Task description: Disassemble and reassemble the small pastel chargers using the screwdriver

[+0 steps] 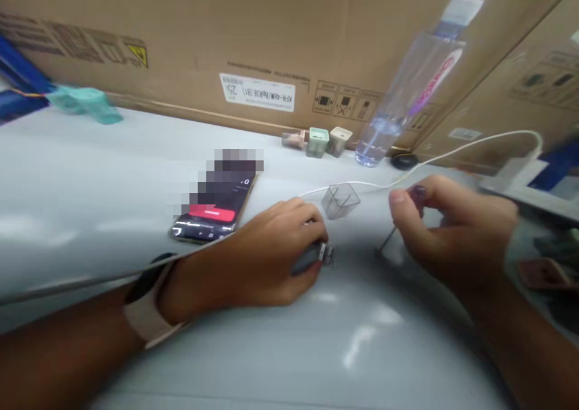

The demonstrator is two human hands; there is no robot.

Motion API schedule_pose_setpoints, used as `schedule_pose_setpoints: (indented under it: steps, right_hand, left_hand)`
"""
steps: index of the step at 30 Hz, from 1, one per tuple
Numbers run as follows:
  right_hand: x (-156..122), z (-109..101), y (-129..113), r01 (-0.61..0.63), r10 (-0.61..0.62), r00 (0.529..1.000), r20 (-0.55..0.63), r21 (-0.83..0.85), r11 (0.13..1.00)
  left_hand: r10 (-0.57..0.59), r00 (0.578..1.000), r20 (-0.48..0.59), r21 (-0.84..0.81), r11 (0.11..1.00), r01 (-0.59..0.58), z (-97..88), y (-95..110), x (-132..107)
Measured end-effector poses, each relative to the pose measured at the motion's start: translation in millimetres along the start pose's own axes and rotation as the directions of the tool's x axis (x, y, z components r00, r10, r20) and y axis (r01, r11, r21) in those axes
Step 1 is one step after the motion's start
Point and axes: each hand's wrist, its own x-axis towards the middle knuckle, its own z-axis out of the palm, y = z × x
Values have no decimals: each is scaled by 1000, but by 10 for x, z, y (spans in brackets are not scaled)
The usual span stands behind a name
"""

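Observation:
My left hand (275,247) rests on the table with its fingers closed on a small pencil sharpener (326,254), whose metal part shows at the fingertips. My right hand (456,235) pinches the dark handle of a thin screwdriver (386,241), its shaft slanting down to the left. The screwdriver's tip is apart from the sharpener, a short way to its right. Just beyond my left hand, a clear plastic sharpener case (340,201) lies on the table.
Several small sharpeners (318,142) stand by the cardboard box (181,48) at the back. A clear bottle (407,84) stands right of them. A phone (217,199) lies at left, with a white cable (452,152) across the table. Teal wrapping (85,102) sits far left.

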Motion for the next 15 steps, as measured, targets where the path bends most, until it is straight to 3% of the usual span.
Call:
schedule_pose_setpoints:
  steps: [10, 13, 15]
  right_hand:
    - [-5, 2, 14, 55, -55, 998, 8, -80, 995]
    - [-11, -27, -3, -44, 44, 998, -35, -20, 999]
    - [-5, -54, -45, -182, 184, 983, 3, 143, 973]
  left_hand:
    - [4, 1000, -4, 11, 1000, -4, -1, -5, 0]
    - [2, 1000, 3, 14, 1000, -2, 1, -11, -2]
    - [-2, 1000, 10, 12, 1000, 2, 1, -13, -5]
